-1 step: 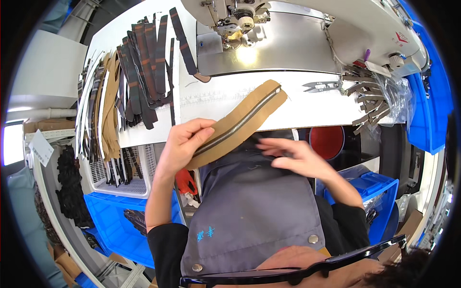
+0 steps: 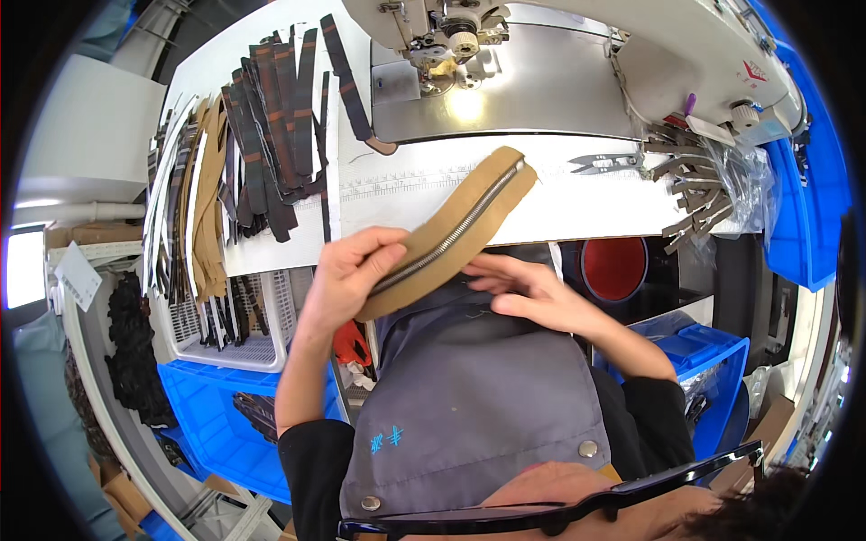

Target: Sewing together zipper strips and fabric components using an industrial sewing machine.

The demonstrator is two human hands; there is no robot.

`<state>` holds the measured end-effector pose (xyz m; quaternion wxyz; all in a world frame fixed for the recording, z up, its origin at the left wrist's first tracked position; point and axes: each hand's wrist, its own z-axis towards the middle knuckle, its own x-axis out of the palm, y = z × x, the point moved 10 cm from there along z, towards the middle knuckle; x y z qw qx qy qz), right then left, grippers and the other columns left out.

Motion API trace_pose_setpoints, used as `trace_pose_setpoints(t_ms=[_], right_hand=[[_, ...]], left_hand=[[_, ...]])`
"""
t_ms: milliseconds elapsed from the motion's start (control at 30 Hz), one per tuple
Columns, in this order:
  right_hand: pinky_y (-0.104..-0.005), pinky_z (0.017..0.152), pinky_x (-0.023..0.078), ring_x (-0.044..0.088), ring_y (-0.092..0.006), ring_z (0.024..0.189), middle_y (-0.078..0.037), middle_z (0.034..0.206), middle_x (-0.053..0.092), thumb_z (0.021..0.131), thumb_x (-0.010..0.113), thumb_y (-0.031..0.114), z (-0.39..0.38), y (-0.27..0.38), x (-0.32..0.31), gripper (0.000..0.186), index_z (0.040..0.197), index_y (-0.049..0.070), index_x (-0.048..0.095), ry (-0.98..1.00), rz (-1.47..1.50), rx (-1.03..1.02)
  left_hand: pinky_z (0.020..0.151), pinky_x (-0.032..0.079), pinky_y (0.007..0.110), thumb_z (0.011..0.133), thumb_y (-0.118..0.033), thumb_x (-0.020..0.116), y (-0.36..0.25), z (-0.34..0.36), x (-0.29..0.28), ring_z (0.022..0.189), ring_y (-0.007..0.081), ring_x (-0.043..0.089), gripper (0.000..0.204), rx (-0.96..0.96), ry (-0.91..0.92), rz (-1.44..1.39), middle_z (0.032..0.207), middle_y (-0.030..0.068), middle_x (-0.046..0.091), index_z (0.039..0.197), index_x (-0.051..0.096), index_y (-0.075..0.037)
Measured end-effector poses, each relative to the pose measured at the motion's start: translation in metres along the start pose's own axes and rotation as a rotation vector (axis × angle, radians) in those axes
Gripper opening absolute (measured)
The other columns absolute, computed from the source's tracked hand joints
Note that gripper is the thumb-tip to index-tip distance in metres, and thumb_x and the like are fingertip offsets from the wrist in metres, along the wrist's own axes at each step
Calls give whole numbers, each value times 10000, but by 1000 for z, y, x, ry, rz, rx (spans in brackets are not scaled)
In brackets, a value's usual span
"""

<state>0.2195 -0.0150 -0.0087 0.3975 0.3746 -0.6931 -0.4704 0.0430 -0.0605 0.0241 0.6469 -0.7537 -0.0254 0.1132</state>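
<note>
My left hand [image 2: 354, 270] is closed on the lower left end of a brown fabric strip with a metal zipper [image 2: 454, 236] along its middle. The strip slants up to the right over the white table edge, slightly curved. A small metal zipper end shows at its upper right tip. My right hand [image 2: 523, 293] is open at the strip's lower edge, above my grey apron [image 2: 478, 388]. Its fingers are stretched out, thumb apart; I cannot tell whether the fingertips touch the fabric.
A sewing machine [image 2: 686, 63] stands behind, its metal plate [image 2: 532, 90] set in the white table [image 2: 406, 180]. Thread snips [image 2: 606, 163] lie near dark strips [image 2: 699, 194]. Brown and dark strips [image 2: 271, 135] hang at left above a white basket [image 2: 230, 353] and a blue bin [image 2: 216, 406].
My right hand has moved left, closer to the zipper strip. The strip's upper end has shifted slightly left; my left hand keeps its hold.
</note>
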Motion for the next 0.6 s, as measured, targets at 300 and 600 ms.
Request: trace_pose_setpoints(t_ms=[300, 600], right_hand=[[-249, 670, 462, 534, -72, 722, -42, 793, 637, 957, 556, 143, 62, 42, 28, 209, 973, -56, 618, 63, -349, -86], [-303, 766, 552, 693, -208, 845, -122, 967, 689, 940, 589, 139, 56, -1, 28, 308, 1205, -18, 596, 122, 210, 80]], left_hand=[[756, 517, 281, 873, -89, 664, -22, 5, 8, 824, 152, 648, 261, 122, -73, -356, 915, 89, 672, 1075, 589, 57], [765, 570, 358, 888, -242, 668, -9, 51, -20, 890, 259, 686, 371, 35, -174, -785, 1031, 204, 671, 1098, 600, 56]])
